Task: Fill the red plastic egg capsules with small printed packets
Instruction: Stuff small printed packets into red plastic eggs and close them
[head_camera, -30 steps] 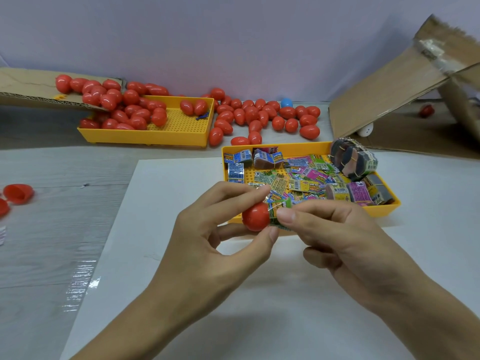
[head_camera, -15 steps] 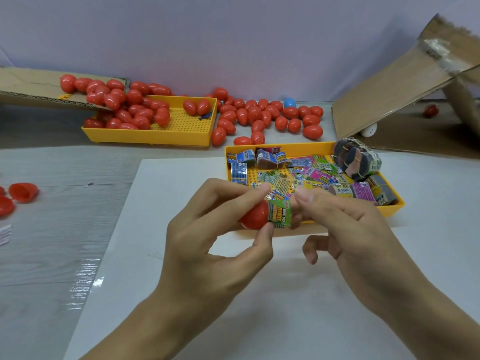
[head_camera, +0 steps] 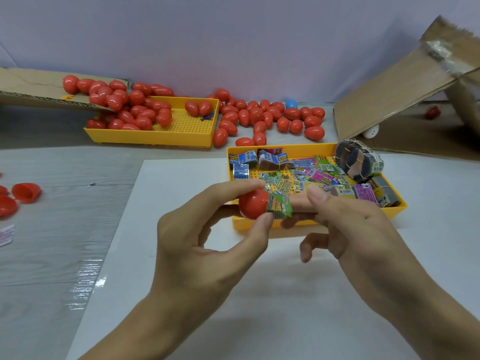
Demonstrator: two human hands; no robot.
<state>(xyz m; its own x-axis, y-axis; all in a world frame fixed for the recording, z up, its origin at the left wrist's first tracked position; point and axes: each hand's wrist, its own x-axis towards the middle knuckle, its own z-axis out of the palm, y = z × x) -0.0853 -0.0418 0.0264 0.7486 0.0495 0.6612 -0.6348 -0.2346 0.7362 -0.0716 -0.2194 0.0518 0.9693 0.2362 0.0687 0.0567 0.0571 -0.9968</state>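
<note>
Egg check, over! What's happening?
Left hand pinches red egg. Green packet half in. Right hand off it, fingers loose. Nothing blocking.

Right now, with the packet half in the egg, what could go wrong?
The green packet sticks well out of the red egg half, so it may slip out or crease. The left hand only pinches the half, so a hard push from the right hand could pop it loose.

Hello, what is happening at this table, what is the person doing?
A person is filling red plastic eggs with small printed packets. The left hand pinches a red egg half, and a green packet sticks out of it. The right hand is beside the packet, fingers relaxed. More packets lie in the yellow tray behind.
</note>
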